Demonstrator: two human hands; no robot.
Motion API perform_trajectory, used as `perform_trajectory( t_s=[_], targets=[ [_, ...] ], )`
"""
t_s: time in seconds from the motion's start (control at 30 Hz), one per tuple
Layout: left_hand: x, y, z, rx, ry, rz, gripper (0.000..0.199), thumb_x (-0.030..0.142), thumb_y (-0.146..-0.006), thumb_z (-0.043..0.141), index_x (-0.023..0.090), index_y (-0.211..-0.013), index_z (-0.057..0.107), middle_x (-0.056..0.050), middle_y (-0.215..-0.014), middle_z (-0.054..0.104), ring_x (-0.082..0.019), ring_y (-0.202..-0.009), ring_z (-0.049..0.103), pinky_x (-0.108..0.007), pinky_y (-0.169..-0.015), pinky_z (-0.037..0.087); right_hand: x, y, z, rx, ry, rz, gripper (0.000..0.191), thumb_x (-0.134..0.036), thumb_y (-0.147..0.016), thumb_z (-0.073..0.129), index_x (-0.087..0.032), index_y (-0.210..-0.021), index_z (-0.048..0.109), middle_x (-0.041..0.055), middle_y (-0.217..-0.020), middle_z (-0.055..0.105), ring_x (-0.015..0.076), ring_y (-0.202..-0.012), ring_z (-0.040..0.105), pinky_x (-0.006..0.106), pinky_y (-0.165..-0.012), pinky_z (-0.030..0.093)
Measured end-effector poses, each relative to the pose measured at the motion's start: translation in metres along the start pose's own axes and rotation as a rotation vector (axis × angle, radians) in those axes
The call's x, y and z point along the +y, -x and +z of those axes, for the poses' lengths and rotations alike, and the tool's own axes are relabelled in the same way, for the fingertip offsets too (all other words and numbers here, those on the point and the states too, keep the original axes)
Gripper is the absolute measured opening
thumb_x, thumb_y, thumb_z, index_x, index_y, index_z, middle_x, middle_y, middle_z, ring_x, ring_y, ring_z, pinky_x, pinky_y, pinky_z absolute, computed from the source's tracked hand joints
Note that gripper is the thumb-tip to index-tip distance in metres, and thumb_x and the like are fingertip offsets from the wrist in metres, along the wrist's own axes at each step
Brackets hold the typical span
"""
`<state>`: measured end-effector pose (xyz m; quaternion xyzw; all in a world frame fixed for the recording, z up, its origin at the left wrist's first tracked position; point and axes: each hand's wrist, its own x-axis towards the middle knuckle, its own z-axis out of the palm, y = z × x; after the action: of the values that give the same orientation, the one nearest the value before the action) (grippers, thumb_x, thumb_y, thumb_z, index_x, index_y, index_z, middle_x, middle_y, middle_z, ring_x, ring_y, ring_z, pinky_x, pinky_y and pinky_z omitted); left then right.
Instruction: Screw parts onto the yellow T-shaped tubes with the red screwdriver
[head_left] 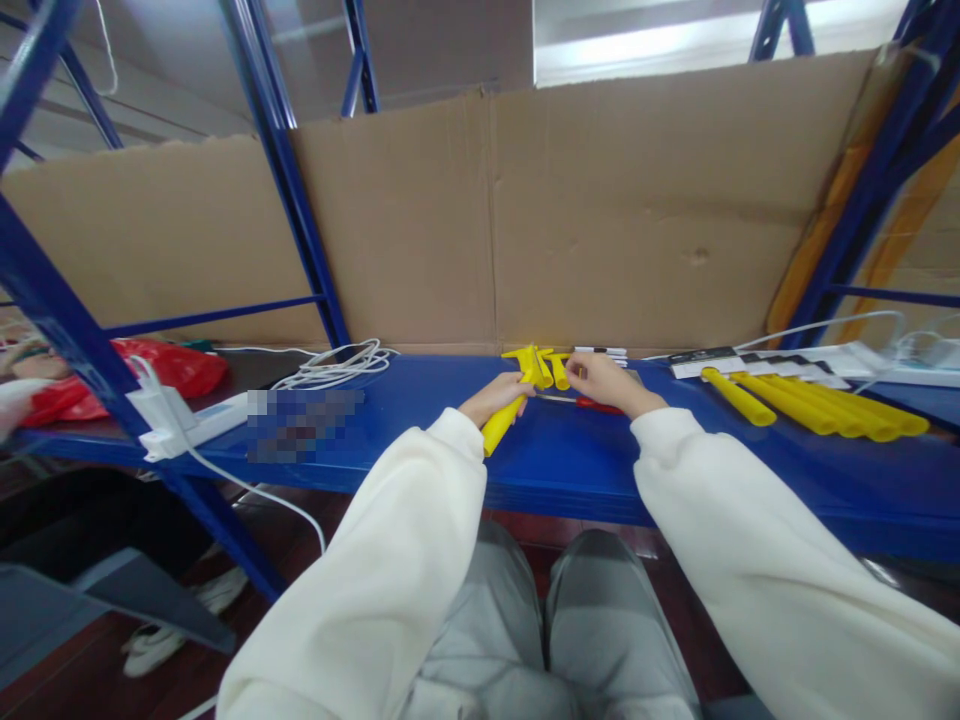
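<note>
My left hand is wrapped round a yellow tube-like piece, whose wider, pronged end points away from me. To its right, my right hand has its fingers pressed together beside several other yellow pieces on the blue shelf. Whatever those fingers pinch is too small to make out. Under and beside my right hand lies a red-handled tool with a thin shaft reaching left. Just behind this hand are some black-and-white pens or markers.
On the blue shelf, several yellow tubes lie at the right by black-and-white packs. Coiled white cable and a white power strip are at the left. Cardboard stands behind. A person sits at far left by a red bag.
</note>
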<state>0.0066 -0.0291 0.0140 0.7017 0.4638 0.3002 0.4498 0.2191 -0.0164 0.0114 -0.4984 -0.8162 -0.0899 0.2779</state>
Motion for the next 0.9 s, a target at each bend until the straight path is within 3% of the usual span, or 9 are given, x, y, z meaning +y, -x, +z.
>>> perform_trajectory(
  t_s=[0.1, 0.23, 0.37, 0.57, 0.9],
  targets=[
    [0.002, 0.002, 0.001, -0.002, 0.007, -0.005, 0.013, 0.009, -0.082, 0.051, 0.019, -0.074, 0.051, 0.007, -0.042, 0.046, -0.011, -0.035, 0.044, -0.020, -0.039, 0.036, 0.025, 0.003, -0.012, -0.010, 0.069, 0.201, 0.022, -0.014, -0.084, 0.053, -0.016, -0.087, 0.074, 0.0096, -0.086, 0.076, 0.0194, -0.075, 0.067, 0.026, -0.070, 0.046],
    [0.003, 0.003, 0.001, 0.010, 0.009, -0.009, 0.015, 0.009, -0.083, 0.051, 0.019, -0.072, 0.049, 0.007, -0.042, 0.045, -0.010, -0.034, 0.043, -0.020, -0.038, 0.035, 0.060, 0.016, -0.023, -0.116, 0.145, 0.424, 0.021, -0.013, -0.081, 0.057, -0.015, -0.083, 0.078, 0.0109, -0.085, 0.077, 0.0223, -0.080, 0.070, 0.026, -0.073, 0.048],
    [0.002, 0.002, 0.001, 0.005, 0.012, -0.010, 0.010, 0.011, -0.083, 0.052, 0.019, -0.077, 0.052, 0.007, -0.043, 0.046, -0.011, -0.035, 0.044, -0.020, -0.039, 0.036, 0.078, 0.023, -0.017, -0.216, 0.158, 0.495, 0.020, -0.014, -0.079, 0.060, -0.017, -0.080, 0.080, 0.0089, -0.082, 0.077, 0.0221, -0.080, 0.071, 0.025, -0.072, 0.049],
    [0.003, 0.002, 0.001, 0.002, 0.013, -0.010, 0.009, 0.011, -0.083, 0.052, 0.019, -0.079, 0.053, 0.007, -0.043, 0.046, -0.011, -0.036, 0.045, -0.020, -0.039, 0.036, 0.075, 0.019, -0.004, -0.248, 0.259, 0.497, 0.022, -0.018, -0.083, 0.059, -0.018, -0.092, 0.079, 0.0118, -0.094, 0.078, 0.0229, -0.087, 0.071, 0.027, -0.072, 0.050],
    [0.006, 0.005, 0.001, -0.021, 0.023, -0.001, 0.009, 0.011, -0.082, 0.052, 0.019, -0.079, 0.053, 0.007, -0.042, 0.046, -0.010, -0.034, 0.044, -0.019, -0.038, 0.035, 0.058, 0.020, -0.009, -0.292, 0.319, 0.562, 0.033, -0.017, -0.090, 0.049, -0.016, -0.110, 0.075, 0.0185, -0.109, 0.075, 0.0292, -0.104, 0.070, 0.035, -0.082, 0.052]
  ],
)
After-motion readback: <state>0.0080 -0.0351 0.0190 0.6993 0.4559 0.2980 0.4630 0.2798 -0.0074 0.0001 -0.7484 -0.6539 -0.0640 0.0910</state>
